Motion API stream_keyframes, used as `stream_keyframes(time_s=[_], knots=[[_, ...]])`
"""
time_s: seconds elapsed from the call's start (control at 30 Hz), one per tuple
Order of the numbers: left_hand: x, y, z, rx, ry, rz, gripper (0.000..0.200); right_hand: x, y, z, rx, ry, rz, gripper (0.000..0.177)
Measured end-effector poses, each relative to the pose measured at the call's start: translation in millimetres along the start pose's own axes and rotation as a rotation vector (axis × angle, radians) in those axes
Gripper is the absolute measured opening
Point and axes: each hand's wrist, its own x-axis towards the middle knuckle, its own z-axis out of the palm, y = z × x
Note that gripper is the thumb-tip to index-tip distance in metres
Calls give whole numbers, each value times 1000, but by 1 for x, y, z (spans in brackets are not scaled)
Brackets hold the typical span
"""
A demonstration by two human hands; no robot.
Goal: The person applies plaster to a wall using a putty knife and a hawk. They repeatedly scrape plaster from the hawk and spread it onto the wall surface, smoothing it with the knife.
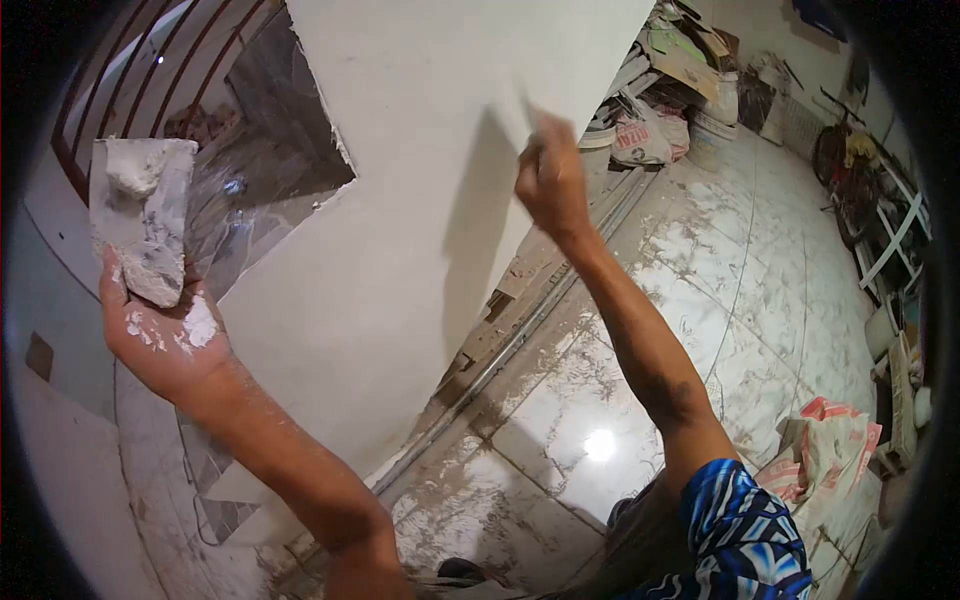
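Observation:
My left hand (165,325), smeared with white paste, holds a flat paste-covered board (145,215) at the left. Two lumps of white paste sit on that board. My right hand (553,180) is closed on a thin tool that is blurred by motion and points up and left from the fist. It is in front of the right part of a smooth pale wall panel (400,130), where a dark shadow falls. Whether the tool touches the panel cannot be seen. A cut-out opening with a rough edge lies between the two hands.
Dusty floor tiles (660,310) spread below and right, with a long metal pipe (510,350) along the panel's base. Buckets (712,140) and sacks (645,135) stand at the back. A bicycle (835,155) is at the far right, a crumpled sack (825,450) lower right.

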Motion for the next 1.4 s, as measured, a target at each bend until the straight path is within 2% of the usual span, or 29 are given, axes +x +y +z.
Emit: stream_keyframes(time_s=[0.03,0.13,0.23,0.27,0.3,0.37,0.43,0.53,0.6,0.63,0.67,0.77,0.87,1.0,1.1,1.2,1.23,1.4], knots=[[3,2,-5,22,-21,29,43,10,9,-1,-32,49,142,45],[0,4,0,14,-30,12,43,30,25,3,-165,-30,501,27],[0,7,6,-10,-11,-7,45,38,14,16,-85,-118,513,26],[1,6,5,-9,-2,-12,45,30,2,28,-116,4,356,27],[2,5,2,-9,-7,-15,46,21,1,38,-154,-66,218,40],[5,4,-2,-11,-18,-26,46,-1,-30,38,-77,12,-38,51],[2,7,4,-14,1,-23,46,-17,-40,18,56,-143,-221,54],[6,8,2,-36,9,-43,45,-21,-20,2,108,-259,-322,56],[11,6,-3,-36,10,-36,45,-14,6,1,93,-77,-115,53],[12,6,-5,-28,7,-17,45,-9,23,3,32,4,32,41],[13,5,-7,-19,3,3,45,-8,40,5,-15,16,342,31],[13,5,-13,30,-27,16,45,4,70,-3,43,-37,756,31],[10,8,-4,-23,-13,-12,44,-7,95,12,24,-78,713,30],[17,7,-17,48,-63,42,42,-9,47,25,39,-25,518,38],[11,2,-13,124,-62,149,39,-23,22,44,-4,30,192,48],[8,1,-3,-12,-61,101,37,-37,-22,42,-47,-33,27,53],[7,1,0,-84,-64,50,36,-45,-34,42,-31,-68,-26,63],[-2,5,13,-168,-68,-1,36,-81,-68,28,38,-252,-292,65]])
